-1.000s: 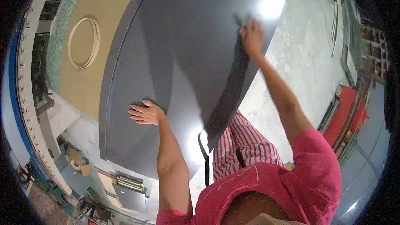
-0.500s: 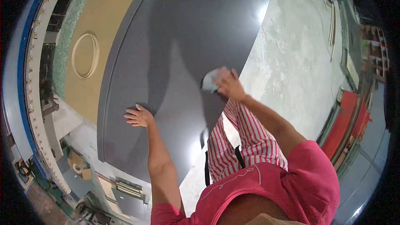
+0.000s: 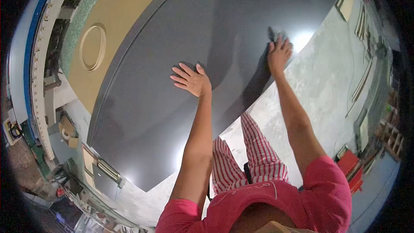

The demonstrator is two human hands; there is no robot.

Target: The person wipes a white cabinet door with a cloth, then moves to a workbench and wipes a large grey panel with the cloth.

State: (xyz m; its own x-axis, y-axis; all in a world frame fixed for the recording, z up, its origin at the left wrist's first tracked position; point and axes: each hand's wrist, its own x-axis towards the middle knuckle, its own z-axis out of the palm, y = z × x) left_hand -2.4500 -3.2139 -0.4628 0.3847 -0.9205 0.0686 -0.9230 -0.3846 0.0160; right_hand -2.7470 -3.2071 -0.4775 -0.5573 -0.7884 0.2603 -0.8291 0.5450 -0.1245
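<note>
A large dark grey panel [image 3: 164, 43] spreads out in front of me. My left hand [image 3: 192, 79] rests on it with spread fingers and holds nothing. Farther out to the right, near the panel's right edge, my right hand [image 3: 280, 56] presses a grey cloth [image 3: 278, 33] against the surface. Only a bit of the cloth shows past the fingertips, and glare lies close beside it.
Beyond the panel's left edge lies a tan board [image 3: 123, 0] with a cream-coloured ring [image 3: 103, 45] on it. Pale concrete floor [image 3: 321, 69] runs along the right, with thin strips [image 3: 362, 88] and a red object [image 3: 348, 162] farther off. A cardboard box [image 3: 67, 127] stands at the left.
My right hand has moved forward and right along the panel with the cloth. My left hand has shifted forward and right, still flat on the panel. The view has turned somewhat.
</note>
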